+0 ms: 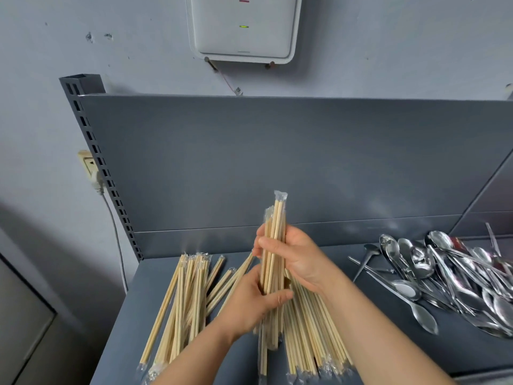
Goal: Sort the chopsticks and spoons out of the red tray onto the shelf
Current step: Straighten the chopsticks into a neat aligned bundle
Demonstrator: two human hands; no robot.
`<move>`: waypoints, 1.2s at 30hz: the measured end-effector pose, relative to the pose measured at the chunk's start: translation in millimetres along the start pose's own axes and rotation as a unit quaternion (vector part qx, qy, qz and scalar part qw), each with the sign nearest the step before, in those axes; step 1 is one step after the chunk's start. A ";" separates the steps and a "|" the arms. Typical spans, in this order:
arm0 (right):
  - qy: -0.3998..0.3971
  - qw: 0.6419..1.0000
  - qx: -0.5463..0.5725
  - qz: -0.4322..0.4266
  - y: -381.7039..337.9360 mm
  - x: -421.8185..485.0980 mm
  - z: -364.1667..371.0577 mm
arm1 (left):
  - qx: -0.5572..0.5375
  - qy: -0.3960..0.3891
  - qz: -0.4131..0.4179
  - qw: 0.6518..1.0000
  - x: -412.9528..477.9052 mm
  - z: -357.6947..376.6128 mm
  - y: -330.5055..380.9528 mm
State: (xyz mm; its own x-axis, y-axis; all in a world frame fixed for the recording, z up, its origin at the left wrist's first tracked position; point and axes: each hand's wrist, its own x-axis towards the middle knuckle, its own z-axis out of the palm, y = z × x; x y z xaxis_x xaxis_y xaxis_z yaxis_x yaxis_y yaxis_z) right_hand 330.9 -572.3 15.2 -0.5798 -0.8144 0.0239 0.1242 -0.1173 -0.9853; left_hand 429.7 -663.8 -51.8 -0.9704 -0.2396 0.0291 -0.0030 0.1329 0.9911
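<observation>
A bundle of plastic-wrapped wooden chopsticks point(274, 218) stands nearly upright above the grey shelf point(388, 337). My left hand point(249, 301) grips the bundle's lower part and my right hand point(294, 257) grips it higher up. More wrapped chopsticks lie on the shelf: a loose pile point(183, 304) at the left and another pile point(313, 334) under my hands. A heap of metal spoons point(449, 276) lies at the right of the shelf. The red tray is out of view.
The shelf's grey back panel point(277, 162) rises behind the piles, with a perforated upright post point(97, 154) at its left. A white box point(244, 26) hangs on the wall above. A wall socket with a cable point(91, 168) is at the left.
</observation>
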 end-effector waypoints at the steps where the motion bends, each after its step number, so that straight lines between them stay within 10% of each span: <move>1: -0.014 1.000 -0.017 0.004 1.0 -1.8 0.3 | 0.002 0.004 0.010 1.000 3.0 0.3 3.5; 13: 0.116 0.989 -0.088 0.021 -6.1 8.9 -26.7 | -0.049 0.084 -0.076 0.992 7.0 6.4 7.8; 23: 0.177 0.781 -0.512 0.311 72.3 -32.2 -94.4 | 0.206 0.177 -0.211 0.939 20.2 22.5 -60.2; 36: 0.173 0.816 -0.465 0.297 79.1 -45.6 -107.2 | 0.218 0.257 -0.229 0.913 37.9 66.2 -44.5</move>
State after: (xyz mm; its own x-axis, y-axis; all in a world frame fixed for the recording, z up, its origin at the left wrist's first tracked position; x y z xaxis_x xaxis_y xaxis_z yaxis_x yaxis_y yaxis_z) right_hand 280.8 -483.4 -82.0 -0.8522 -0.3428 -0.3953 -0.1058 0.8528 -0.5114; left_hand 377.1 -615.1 -103.4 -0.6019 -0.7711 -0.2078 -0.5851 0.2487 0.7719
